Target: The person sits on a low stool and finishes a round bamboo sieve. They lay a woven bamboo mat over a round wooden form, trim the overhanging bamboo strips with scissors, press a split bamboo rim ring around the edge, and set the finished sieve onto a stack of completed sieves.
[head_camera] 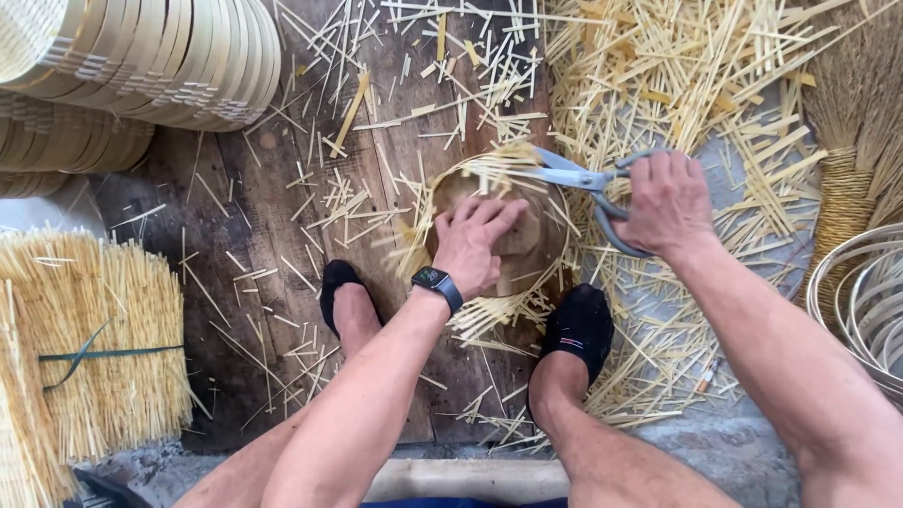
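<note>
A small round bamboo basket sits on the wooden floor between my two feet, with loose strip ends sticking out around its rim. My left hand presses flat into the basket and holds it down; a dark watch is on that wrist. My right hand grips a pair of grey scissors, whose blades point left over the basket's far rim among the protruding strips.
Cut bamboo strips litter the floor, thickest at the upper right. Stacked bamboo hoops stand at the upper left, a tied bundle of strips at the left, a straw broom and coiled hoops at the right.
</note>
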